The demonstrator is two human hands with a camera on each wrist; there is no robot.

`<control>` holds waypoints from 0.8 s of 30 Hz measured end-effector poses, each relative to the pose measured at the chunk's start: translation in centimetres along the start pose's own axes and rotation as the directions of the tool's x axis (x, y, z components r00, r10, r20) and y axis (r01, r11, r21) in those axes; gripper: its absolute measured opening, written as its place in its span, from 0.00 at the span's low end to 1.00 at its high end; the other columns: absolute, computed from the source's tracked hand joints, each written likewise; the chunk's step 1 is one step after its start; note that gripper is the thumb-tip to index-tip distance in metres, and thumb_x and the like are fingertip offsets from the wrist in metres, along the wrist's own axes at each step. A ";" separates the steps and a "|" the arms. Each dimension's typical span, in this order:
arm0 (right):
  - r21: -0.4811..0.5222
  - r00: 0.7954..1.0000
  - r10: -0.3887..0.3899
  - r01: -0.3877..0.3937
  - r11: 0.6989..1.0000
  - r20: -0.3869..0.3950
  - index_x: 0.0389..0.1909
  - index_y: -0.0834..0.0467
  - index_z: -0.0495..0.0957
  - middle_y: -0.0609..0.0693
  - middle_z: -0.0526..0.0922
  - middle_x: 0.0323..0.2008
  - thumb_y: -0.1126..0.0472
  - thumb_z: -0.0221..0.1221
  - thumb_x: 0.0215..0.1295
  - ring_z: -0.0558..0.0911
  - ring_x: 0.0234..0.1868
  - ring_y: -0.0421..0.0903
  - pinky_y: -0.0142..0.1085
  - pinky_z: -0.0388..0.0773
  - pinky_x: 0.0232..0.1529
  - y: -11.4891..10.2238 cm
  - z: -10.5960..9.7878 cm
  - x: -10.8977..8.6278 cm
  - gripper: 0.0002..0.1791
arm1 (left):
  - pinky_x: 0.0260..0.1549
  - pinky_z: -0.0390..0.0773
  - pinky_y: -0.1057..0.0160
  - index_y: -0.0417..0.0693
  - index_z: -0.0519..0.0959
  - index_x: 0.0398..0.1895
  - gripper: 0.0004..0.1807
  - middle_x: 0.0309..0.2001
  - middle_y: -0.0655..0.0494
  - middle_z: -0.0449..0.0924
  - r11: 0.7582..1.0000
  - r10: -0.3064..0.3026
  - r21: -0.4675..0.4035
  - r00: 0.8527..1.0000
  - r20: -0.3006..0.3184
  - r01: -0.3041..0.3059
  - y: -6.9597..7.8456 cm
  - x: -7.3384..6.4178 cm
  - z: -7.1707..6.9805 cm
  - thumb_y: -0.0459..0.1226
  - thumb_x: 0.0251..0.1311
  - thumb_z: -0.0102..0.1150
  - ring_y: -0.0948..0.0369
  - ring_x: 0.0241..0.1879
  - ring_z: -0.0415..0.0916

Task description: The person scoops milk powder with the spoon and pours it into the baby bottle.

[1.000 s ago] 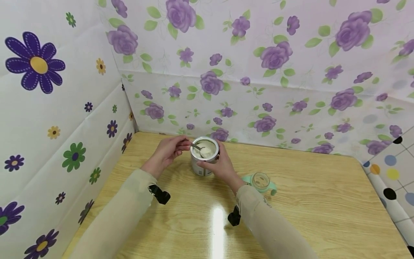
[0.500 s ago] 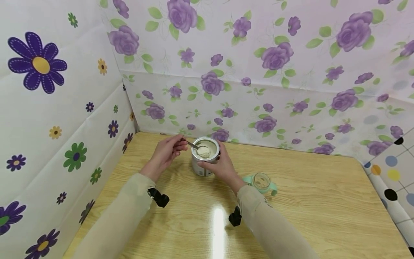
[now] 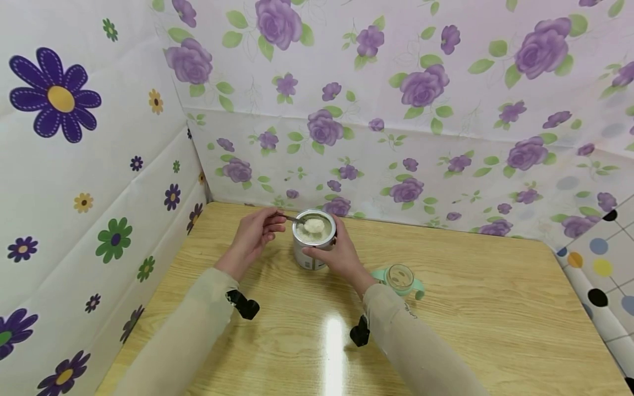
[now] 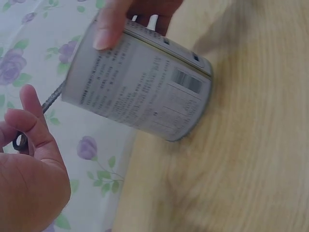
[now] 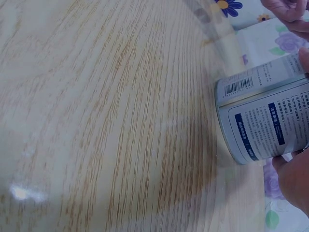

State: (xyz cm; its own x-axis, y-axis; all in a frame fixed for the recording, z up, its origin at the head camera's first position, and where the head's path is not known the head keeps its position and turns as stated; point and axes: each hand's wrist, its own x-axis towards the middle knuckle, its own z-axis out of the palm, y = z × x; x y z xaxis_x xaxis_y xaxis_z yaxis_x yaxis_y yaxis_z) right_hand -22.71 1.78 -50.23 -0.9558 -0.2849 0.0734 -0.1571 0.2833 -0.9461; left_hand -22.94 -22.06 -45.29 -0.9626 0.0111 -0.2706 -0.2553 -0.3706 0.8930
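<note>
My left hand (image 3: 250, 236) pinches the handle of a metal spoon (image 3: 292, 219), which reaches over the left rim of an open milk powder tin (image 3: 308, 257). Heaped on the spoon's bowl is pale powder (image 3: 314, 225), at the mouth of the tin. From the other side my right hand (image 3: 342, 252) grips the tin, thumb across its front. In the left wrist view the spoon's handle (image 4: 52, 99) slants up to the tin's rim, beside the printed label (image 4: 140, 87). The right wrist view has the tin (image 5: 260, 108) at its right edge, fingers (image 5: 294, 181) around it.
A clear bottle (image 3: 400, 276) with mint-green handles, its top uncovered, stands beside my right forearm, which partly overlaps it. The wooden table (image 3: 485, 297) meets flower-patterned cloth (image 3: 376, 159) at the back and left. Black wrist mounts (image 3: 242, 304) sit on both sleeves.
The spoon has risen inside the tin, now bearing a rounded heap of powder near the opening. My left hand has shifted slightly left; the right hand and the tin stay put.
</note>
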 end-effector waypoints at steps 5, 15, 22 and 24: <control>-0.002 1.000 0.005 -0.005 1.000 -0.001 0.85 0.52 0.51 0.54 0.67 0.75 0.57 0.80 0.60 0.70 0.75 0.55 0.57 0.70 0.73 -0.1 0.0 0.0 0.60 | 0.19 0.73 0.75 0.39 0.81 0.52 0.14 0.35 0.58 0.89 1.000 0.008 0.010 1.000 -0.005 -0.008 0.4 -0.1 0.1 0.41 0.84 0.52 0.67 0.28 0.85; 0.013 1.000 -0.015 0.015 1.000 -0.008 0.85 0.53 0.52 0.54 0.67 0.76 0.57 0.80 0.61 0.69 0.75 0.55 0.60 0.69 0.72 -0.2 0.1 -0.1 0.59 | 0.19 0.72 0.75 0.39 0.82 0.53 0.15 0.34 0.58 0.89 1.000 0.011 0.019 1.000 -0.005 -0.011 0.2 0.0 0.1 0.41 0.83 0.53 0.67 0.28 0.86; 0.003 1.000 -0.001 0.001 1.000 -0.001 0.85 0.53 0.51 0.54 0.67 0.76 0.56 0.80 0.61 0.69 0.75 0.55 0.58 0.70 0.72 -0.3 0.2 -0.3 0.60 | 0.18 0.72 0.75 0.41 0.83 0.50 0.13 0.33 0.58 0.89 1.000 -0.026 0.014 1.000 -0.011 0.026 0.0 -0.1 -0.1 0.42 0.83 0.53 0.67 0.27 0.85; 0.000 1.000 -0.002 0.002 1.000 -0.011 0.86 0.54 0.51 0.54 0.67 0.76 0.56 0.80 0.61 0.69 0.75 0.55 0.59 0.70 0.72 -0.2 0.2 -0.2 0.60 | 0.18 0.72 0.75 0.41 0.83 0.51 0.14 0.34 0.58 0.89 1.000 -0.010 0.017 1.000 -0.004 0.010 0.1 0.0 0.0 0.42 0.83 0.54 0.67 0.27 0.85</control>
State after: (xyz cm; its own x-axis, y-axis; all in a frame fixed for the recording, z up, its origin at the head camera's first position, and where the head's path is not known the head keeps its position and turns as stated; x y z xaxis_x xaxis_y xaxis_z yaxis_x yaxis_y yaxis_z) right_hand -22.44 1.61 -50.17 -0.9581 -0.2753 0.0786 -0.1590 0.2832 -0.9458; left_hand -22.93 -22.09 -45.22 -0.9596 0.0117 -0.2811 -0.2668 -0.3548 0.8961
